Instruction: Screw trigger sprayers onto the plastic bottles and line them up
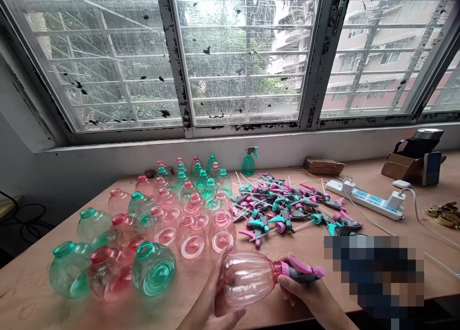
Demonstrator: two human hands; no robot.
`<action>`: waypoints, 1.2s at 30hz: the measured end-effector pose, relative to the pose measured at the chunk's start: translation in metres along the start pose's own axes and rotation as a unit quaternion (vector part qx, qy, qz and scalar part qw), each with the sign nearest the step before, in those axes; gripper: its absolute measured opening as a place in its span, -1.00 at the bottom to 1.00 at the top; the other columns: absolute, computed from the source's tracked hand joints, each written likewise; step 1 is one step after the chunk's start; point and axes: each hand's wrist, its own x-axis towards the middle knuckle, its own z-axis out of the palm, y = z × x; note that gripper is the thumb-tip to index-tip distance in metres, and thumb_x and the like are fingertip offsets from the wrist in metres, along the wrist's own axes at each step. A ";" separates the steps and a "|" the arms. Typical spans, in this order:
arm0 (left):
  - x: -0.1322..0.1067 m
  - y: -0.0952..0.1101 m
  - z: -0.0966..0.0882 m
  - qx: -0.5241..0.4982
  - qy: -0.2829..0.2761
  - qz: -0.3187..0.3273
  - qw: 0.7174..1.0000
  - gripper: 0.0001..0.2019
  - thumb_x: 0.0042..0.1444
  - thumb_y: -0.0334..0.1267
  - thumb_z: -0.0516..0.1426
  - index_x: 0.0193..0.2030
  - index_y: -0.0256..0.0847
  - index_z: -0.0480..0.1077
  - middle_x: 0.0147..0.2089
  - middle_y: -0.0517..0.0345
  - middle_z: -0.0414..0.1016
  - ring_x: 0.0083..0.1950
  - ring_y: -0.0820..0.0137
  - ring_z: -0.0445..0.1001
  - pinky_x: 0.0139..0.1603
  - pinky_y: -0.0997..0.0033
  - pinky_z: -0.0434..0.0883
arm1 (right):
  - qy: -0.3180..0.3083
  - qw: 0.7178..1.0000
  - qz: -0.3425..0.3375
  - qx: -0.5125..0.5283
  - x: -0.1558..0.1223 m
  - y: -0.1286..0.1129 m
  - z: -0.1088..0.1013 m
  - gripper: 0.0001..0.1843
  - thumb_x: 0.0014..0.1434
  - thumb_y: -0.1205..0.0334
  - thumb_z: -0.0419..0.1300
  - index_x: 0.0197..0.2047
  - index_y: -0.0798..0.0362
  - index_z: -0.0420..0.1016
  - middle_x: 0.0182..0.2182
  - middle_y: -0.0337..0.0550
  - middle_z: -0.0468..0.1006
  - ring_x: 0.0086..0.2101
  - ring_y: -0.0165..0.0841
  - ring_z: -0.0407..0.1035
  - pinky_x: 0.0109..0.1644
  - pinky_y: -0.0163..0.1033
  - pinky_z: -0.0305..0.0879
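My left hand (pixel 212 301) cups the round body of a clear pink plastic bottle (pixel 247 276) lying on its side near the table's front edge. My right hand (pixel 305 291) grips the pink and grey trigger sprayer head (pixel 304 270) at the bottle's neck. Both hands are closed round these parts. Several open pink and green bottles (pixel 161 224) stand to the left. A heap of loose sprayer heads (pixel 283 205) with dip tubes lies behind the held bottle.
One assembled green spray bottle (pixel 249 162) stands by the wall. A white power strip (pixel 366 199) with a charger and cables lies at the right, near a cardboard box (pixel 402 164) and a phone (pixel 431 168). A blurred patch (pixel 373 272) covers the front right.
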 end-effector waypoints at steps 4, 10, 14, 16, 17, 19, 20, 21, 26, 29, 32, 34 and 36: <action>0.002 -0.002 0.001 0.036 0.013 0.030 0.999 -0.09 0.26 0.08 0.17 0.52 0.20 -0.38 0.55 0.07 0.03 0.39 0.07 0.30 0.44 0.13 0.20 | 0.004 1.000 0.003 -0.004 0.000 0.000 0.001 -0.57 0.10 -0.16 0.37 -0.22 0.03 0.48 -0.62 -0.33 0.48 -0.61 -0.40 0.25 -0.53 -0.30 0.16; 0.000 0.007 0.002 -0.028 -0.015 -0.006 0.999 0.04 0.16 0.06 0.28 0.52 0.18 -0.39 0.55 0.08 0.05 0.53 0.06 0.05 0.53 0.05 -0.01 | -0.003 1.000 -0.002 -0.009 0.000 0.001 -0.001 -0.61 0.09 -0.11 0.39 -0.24 0.02 0.47 -0.62 -0.34 0.48 -0.62 -0.42 0.25 -0.55 -0.32 0.15; 0.003 -0.002 0.001 0.006 -0.011 0.017 1.000 0.00 0.20 0.10 0.22 0.52 0.20 -0.44 0.55 0.03 0.03 0.47 0.05 0.18 0.50 -0.02 0.03 | -0.008 1.000 -0.004 -0.002 0.000 0.002 -0.002 -0.62 0.14 -0.09 0.36 -0.22 0.05 0.48 -0.62 -0.32 0.50 -0.60 -0.41 0.28 -0.53 -0.33 0.18; 0.005 -0.006 0.000 0.038 0.002 0.037 0.999 -0.05 0.23 0.12 0.18 0.51 0.25 -0.42 0.59 0.06 -0.12 0.42 0.03 0.24 0.48 -0.04 0.10 | -0.007 1.000 -0.002 0.003 0.000 0.002 -0.002 -0.61 0.15 -0.09 0.35 -0.19 0.06 0.48 -0.62 -0.30 0.52 -0.60 -0.41 0.29 -0.53 -0.32 0.20; 0.005 -0.006 -0.001 0.046 0.006 0.040 0.998 -0.06 0.23 0.11 0.19 0.51 0.27 -0.41 0.60 0.08 -0.19 0.41 0.02 0.25 0.47 -0.04 0.13 | -0.005 1.000 -0.001 0.005 0.001 0.002 -0.002 -0.61 0.15 -0.09 0.36 -0.19 0.06 0.47 -0.62 -0.30 0.52 -0.60 -0.41 0.29 -0.53 -0.33 0.19; 0.003 -0.003 -0.001 0.032 0.001 0.028 0.999 0.00 0.20 0.07 0.24 0.51 0.24 -0.43 0.61 0.07 -0.20 0.44 -0.01 0.21 0.47 -0.06 0.12 | -0.003 1.000 -0.005 0.005 0.001 0.002 -0.002 -0.62 0.14 -0.09 0.37 -0.21 0.06 0.47 -0.62 -0.31 0.51 -0.60 -0.42 0.28 -0.54 -0.34 0.18; 0.002 0.000 -0.001 0.017 -0.003 0.016 1.000 0.03 0.18 0.04 0.26 0.51 0.22 -0.44 0.60 0.06 -0.17 0.47 -0.02 0.16 0.48 -0.07 0.08 | -0.004 1.000 -0.007 0.003 0.001 0.001 -0.001 -0.62 0.13 -0.08 0.37 -0.23 0.05 0.47 -0.61 -0.32 0.50 -0.61 -0.43 0.27 -0.54 -0.34 0.18; 0.001 0.002 0.000 -0.001 -0.007 0.005 1.000 0.05 0.18 0.03 0.27 0.52 0.18 -0.45 0.60 0.05 -0.13 0.50 -0.03 0.11 0.50 -0.08 0.03 | -0.005 1.000 -0.008 0.000 0.001 0.001 -0.001 -0.63 0.13 -0.08 0.38 -0.25 0.05 0.47 -0.62 -0.32 0.50 -0.61 -0.43 0.27 -0.55 -0.34 0.18; 0.001 -0.003 0.001 -0.004 -0.004 0.013 1.000 -0.02 0.22 0.04 0.23 0.52 0.17 -0.41 0.60 0.07 -0.13 0.53 0.02 0.06 0.52 0.00 0.00 | -0.008 1.000 -0.009 -0.003 0.000 0.001 -0.001 -0.61 0.14 -0.09 0.37 -0.23 0.07 0.47 -0.61 -0.31 0.50 -0.60 -0.43 0.28 -0.53 -0.33 0.19; 0.003 -0.011 0.000 0.036 0.021 0.043 0.998 -0.12 0.27 0.08 0.15 0.52 0.23 -0.37 0.60 0.08 -0.17 0.43 0.05 0.24 0.47 0.04 0.14 | -0.006 1.000 -0.005 -0.003 0.001 0.002 -0.001 -0.58 0.14 -0.11 0.36 -0.19 0.08 0.47 -0.62 -0.30 0.51 -0.60 -0.42 0.28 -0.53 -0.32 0.18; 0.002 -0.008 0.000 0.024 0.013 0.021 0.999 -0.01 0.21 0.04 0.24 0.53 0.15 -0.40 0.59 0.04 -0.07 0.48 0.03 0.16 0.50 0.06 0.08 | -0.005 1.000 -0.006 -0.009 0.002 0.004 -0.003 -0.60 0.15 -0.10 0.36 -0.21 0.07 0.47 -0.61 -0.31 0.50 -0.61 -0.43 0.26 -0.54 -0.33 0.17; 0.000 0.000 0.000 -0.014 0.001 -0.009 1.000 0.04 0.15 0.05 0.29 0.53 0.11 -0.38 0.60 0.06 -0.09 0.56 0.03 -0.02 0.55 0.06 -0.05 | -0.015 1.000 -0.009 -0.020 0.002 0.004 -0.004 -0.63 0.14 -0.08 0.37 -0.23 0.04 0.46 -0.60 -0.32 0.50 -0.61 -0.43 0.26 -0.56 -0.33 0.17; -0.001 0.006 0.000 -0.042 -0.004 -0.032 0.999 0.01 0.16 0.06 0.28 0.53 0.13 -0.34 0.61 0.11 -0.13 0.58 0.05 -0.12 0.56 0.04 -0.13 | -0.020 0.999 -0.011 -0.030 0.003 0.003 -0.004 -0.64 0.13 -0.07 0.38 -0.23 0.03 0.46 -0.59 -0.32 0.51 -0.62 -0.43 0.27 -0.56 -0.33 0.17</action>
